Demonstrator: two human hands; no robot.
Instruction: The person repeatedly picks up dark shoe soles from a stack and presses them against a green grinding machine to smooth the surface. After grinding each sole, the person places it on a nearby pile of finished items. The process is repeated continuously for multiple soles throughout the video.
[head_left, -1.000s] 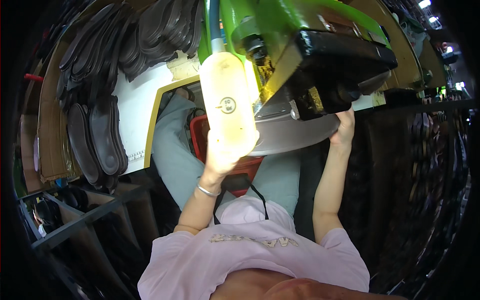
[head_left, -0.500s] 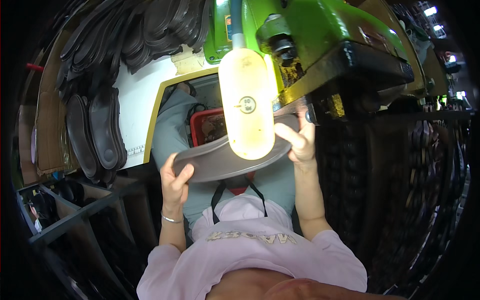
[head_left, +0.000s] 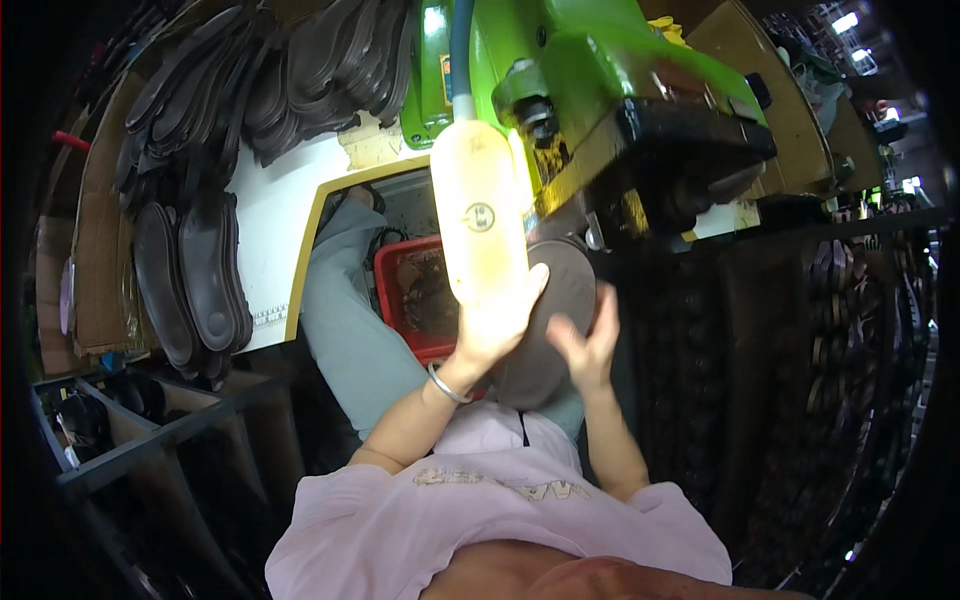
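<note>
A dark grey-brown shoe sole [head_left: 560,280] stands nearly upright above my lap, its upper end close to the machine's black head. My left hand [head_left: 497,325] grips its left edge, thumb lying on the face and the other fingers partly lost in glare. At its right edge is my right hand [head_left: 592,345], somewhat blurred, with thumb and fingers spread apart. A bright oval lamp [head_left: 478,200] hangs in front and covers the view just left of the sole. The green machine [head_left: 600,60] with its black head [head_left: 690,145] stands beyond.
Stacks of similar soles [head_left: 215,280] lie on the white table [head_left: 268,200] at the left, with more heaped farther back. A red bin [head_left: 383,290] sits below the yellow-edged table cutout. A grey rack [head_left: 150,430] stands at lower left; cardboard [head_left: 105,250] borders the table.
The sole has turned from lying crosswise to nearly upright. My left hand has moved right and up to its left edge; my right hand has come lower and loosened its hold.
</note>
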